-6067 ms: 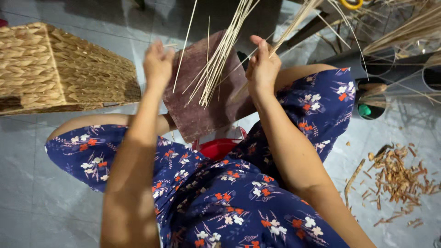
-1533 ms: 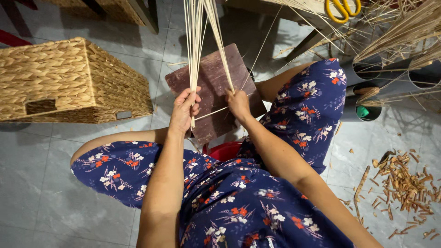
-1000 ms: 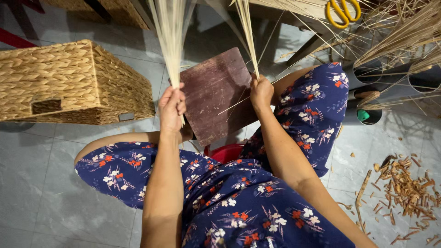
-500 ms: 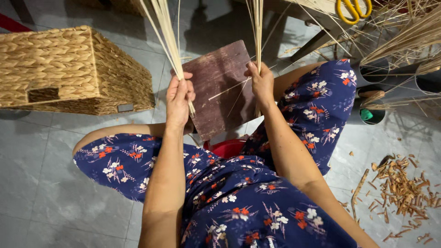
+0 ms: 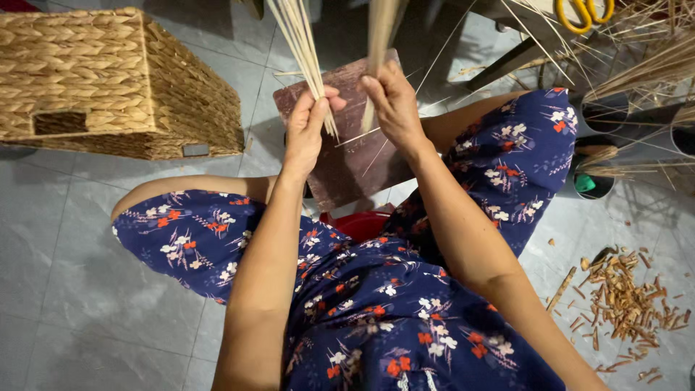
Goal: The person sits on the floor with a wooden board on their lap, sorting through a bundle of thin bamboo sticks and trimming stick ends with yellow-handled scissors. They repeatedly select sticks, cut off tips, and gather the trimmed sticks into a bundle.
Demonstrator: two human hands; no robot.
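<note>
Left hand [image 5: 308, 127] is gripping one reed bunch [image 5: 300, 43], right hand [image 5: 391, 101] pinching another [image 5: 380, 29], both standing over the board [image 5: 347, 156] to stay separate.

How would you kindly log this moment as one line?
left hand: grips thin sticks | right hand: grips second bundle | below: brown board

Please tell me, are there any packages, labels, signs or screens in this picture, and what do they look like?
Possible label: small grey rectangular plate on the lower right side of the woven basket, at the upper left; too small to tell more.
No packages, signs or screens show.
</note>
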